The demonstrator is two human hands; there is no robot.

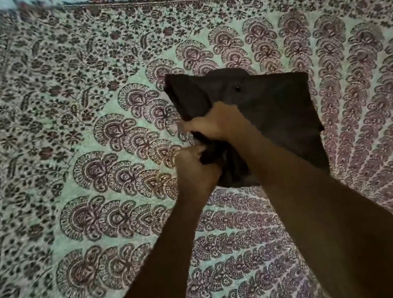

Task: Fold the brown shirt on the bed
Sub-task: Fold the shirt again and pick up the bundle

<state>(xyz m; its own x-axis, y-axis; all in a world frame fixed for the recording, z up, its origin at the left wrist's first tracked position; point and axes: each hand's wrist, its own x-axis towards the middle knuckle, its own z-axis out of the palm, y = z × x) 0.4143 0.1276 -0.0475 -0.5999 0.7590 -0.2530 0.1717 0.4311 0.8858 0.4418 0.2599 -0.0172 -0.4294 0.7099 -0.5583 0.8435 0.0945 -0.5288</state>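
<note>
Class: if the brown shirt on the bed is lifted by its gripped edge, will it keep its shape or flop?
Probably flops: the brown shirt bunches where the left hand and right hand grip it. Likely light, since it lies thin on the patterned bedspread. Soft cloth, so hardly fragile.

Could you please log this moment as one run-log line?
step: folding | brown shirt: on bedspread | left grip: holds shirt's left edge | right grip: holds same edge

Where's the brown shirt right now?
In the head view the brown shirt is just right of centre on the patterned bedspread, with the left hand and right hand both gripping its left edge.
</note>
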